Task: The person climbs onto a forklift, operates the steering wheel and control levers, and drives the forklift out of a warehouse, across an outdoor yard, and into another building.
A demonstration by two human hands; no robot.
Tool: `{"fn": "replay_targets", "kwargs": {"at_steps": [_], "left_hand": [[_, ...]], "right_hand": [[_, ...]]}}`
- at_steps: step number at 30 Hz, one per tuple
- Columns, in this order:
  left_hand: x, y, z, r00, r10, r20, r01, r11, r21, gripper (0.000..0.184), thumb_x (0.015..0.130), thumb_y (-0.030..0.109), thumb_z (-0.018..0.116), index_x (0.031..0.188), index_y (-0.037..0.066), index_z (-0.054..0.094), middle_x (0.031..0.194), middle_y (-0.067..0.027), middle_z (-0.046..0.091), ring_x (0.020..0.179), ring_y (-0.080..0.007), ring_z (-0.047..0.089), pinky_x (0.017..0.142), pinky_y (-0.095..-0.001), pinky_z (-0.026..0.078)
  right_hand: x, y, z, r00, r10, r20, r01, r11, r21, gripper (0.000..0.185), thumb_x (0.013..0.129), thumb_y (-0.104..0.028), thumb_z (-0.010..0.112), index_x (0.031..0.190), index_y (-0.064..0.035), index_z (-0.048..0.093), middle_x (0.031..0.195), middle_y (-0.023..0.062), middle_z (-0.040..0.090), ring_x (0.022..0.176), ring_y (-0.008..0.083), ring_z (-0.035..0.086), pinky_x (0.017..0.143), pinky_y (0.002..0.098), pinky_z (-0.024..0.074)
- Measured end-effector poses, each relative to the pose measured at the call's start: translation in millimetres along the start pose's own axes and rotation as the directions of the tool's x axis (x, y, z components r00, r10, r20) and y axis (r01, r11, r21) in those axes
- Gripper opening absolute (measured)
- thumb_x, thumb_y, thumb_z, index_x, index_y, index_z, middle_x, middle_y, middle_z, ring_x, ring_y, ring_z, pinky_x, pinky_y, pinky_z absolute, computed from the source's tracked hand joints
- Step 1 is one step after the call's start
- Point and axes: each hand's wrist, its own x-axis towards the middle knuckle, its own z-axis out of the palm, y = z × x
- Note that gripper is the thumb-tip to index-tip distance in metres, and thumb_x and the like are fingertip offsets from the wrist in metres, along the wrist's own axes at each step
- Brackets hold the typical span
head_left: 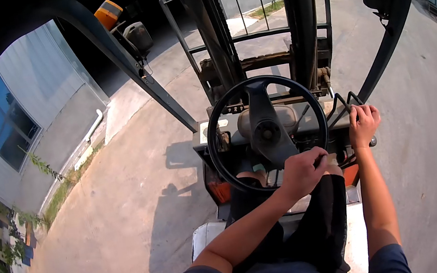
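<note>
Seen from the seat of a forklift, a black steering wheel (220,166) fills the middle of the head view. My left hand (304,173) is curled around the lower right of its rim, with the left forearm crossing over my lap. My right hand (363,125) is out to the right of the wheel, fingers closed over the end of a black control lever (338,100). A second bent lever stands beside it; which of the two lies in my fingers is partly hidden. My legs (326,228) are under the wheel.
Ahead rises the dark mast (300,18) with a load backrest frame (260,5). Roof posts (166,102) flank it, bearing orange lamps (108,14). A grey building with a window (6,119) and a dark doorway stand left. Concrete ground (110,212) surrounds the truck.
</note>
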Motion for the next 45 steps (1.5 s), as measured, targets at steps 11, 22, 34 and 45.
{"fn": "replay_targets", "kwargs": {"at_steps": [11, 22, 34, 45], "left_hand": [[43, -36, 6, 0.996, 0.064, 0.062, -0.064, 0.998, -0.014, 0.012, 0.092, 0.018, 0.069, 0.100, 0.010, 0.071, 0.076, -0.0119, 0.070, 0.071, -0.0339, 0.069, 0.064, -0.0426, 0.053], [17, -34, -19, 0.994, 0.052, 0.098, -0.051, 0.999, -0.012, 0.012, 0.093, 0.018, 0.071, 0.100, 0.009, 0.073, 0.082, -0.0106, 0.072, 0.072, -0.0286, 0.071, 0.064, -0.0377, 0.054], [-29, -77, -169, 0.951, -0.246, -0.186, 0.232, 0.968, -0.096, 0.011, 0.098, 0.002, 0.065, 0.104, -0.003, 0.072, 0.077, -0.0045, 0.071, 0.067, -0.0088, 0.067, 0.062, -0.0247, 0.052], [174, -126, -150, 0.810, -0.061, -0.583, 0.173, 0.975, 0.139, 0.017, 0.097, 0.016, 0.066, 0.101, 0.001, 0.074, 0.070, -0.0055, 0.071, 0.064, -0.0120, 0.067, 0.062, -0.0283, 0.052]], "right_hand": [[-17, -26, 24, 0.999, -0.039, 0.030, 0.041, 0.997, -0.058, 0.018, 0.096, -0.025, 0.064, 0.099, -0.0133, 0.077, 0.100, -0.0005, 0.073, 0.110, 0.0275, 0.058, 0.102, 0.0457, 0.0401], [-7, -27, 27, 0.998, -0.058, -0.008, 0.057, 0.997, -0.050, 0.016, 0.095, -0.024, 0.065, 0.095, -0.0136, 0.077, 0.095, -0.0002, 0.074, 0.104, 0.0290, 0.060, 0.098, 0.0444, 0.0435], [-3, -26, 15, 1.000, -0.011, 0.007, 0.010, 0.999, 0.052, 0.014, 0.094, -0.020, 0.067, 0.095, -0.0113, 0.077, 0.091, 0.0015, 0.070, 0.103, 0.0293, 0.058, 0.099, 0.0463, 0.0401], [4, -6, 20, 1.000, 0.008, 0.016, -0.010, 0.996, 0.091, 0.017, 0.095, -0.023, 0.065, 0.095, -0.0095, 0.077, 0.092, 0.0029, 0.069, 0.109, 0.0293, 0.056, 0.104, 0.0479, 0.0341]]}}
